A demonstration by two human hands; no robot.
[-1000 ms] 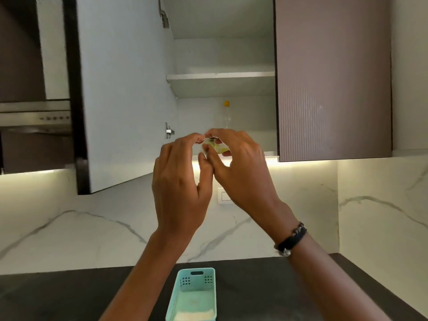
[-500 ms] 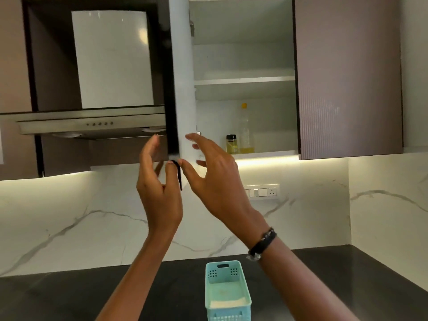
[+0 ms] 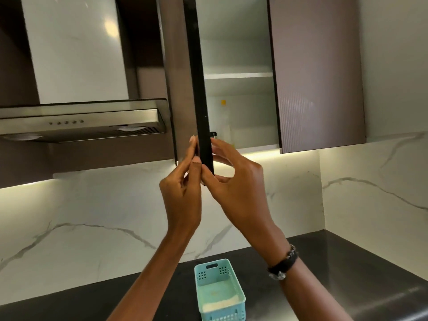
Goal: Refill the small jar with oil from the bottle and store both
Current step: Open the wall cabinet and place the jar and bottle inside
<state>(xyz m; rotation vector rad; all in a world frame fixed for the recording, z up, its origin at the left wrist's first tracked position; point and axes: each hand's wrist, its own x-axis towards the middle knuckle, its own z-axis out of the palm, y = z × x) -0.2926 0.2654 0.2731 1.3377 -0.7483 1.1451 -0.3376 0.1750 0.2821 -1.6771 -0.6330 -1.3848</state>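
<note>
Dark-edged cabinet door (image 3: 201,112) is pinched near its lower corner by both hands, left hand (image 3: 183,193) and right hand (image 3: 236,181), while bottle (image 3: 223,126) and small jar (image 3: 213,134) stand just behind it on the bottom shelf: storing looks done, and closing calls for a gentle swing.

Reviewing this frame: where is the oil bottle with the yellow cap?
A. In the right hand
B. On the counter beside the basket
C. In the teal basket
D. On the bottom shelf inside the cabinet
D: the bottle stands on the cabinet's bottom shelf, behind the half-closed door.
</note>
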